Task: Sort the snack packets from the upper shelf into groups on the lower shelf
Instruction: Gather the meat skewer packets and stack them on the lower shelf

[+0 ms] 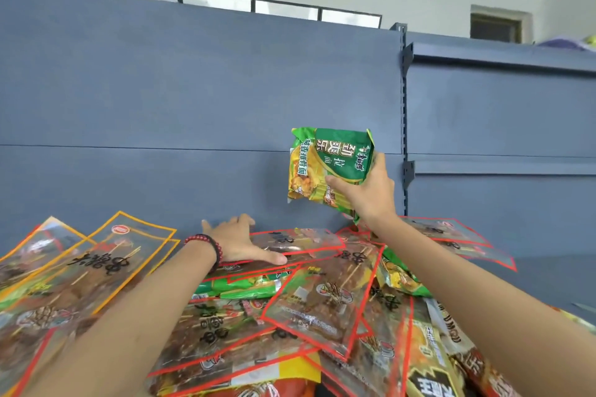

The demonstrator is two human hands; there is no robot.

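A glossy green-and-yellow noodle packet (329,167) hangs right of centre, pinched at its lower corner by the right hand (371,193), apparently lifted for sorting. The left hand (240,243) presses spread fingers on red-bordered clear packets (300,243), steadying the heap.

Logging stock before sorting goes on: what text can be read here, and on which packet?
"康师傅": small brand mark on the green packet that the right hand grips; it is printed sideways.
"劲爽" "拉面": large characters on the same packet.
"葱香排骨面": strip along its left edge.
On the red-rimmed packets: black brush characters, upside down, too blurred to read.
On the orange-rimmed packet: the same, unreadable.
On the black-and-yellow packet: cut off, unreadable.
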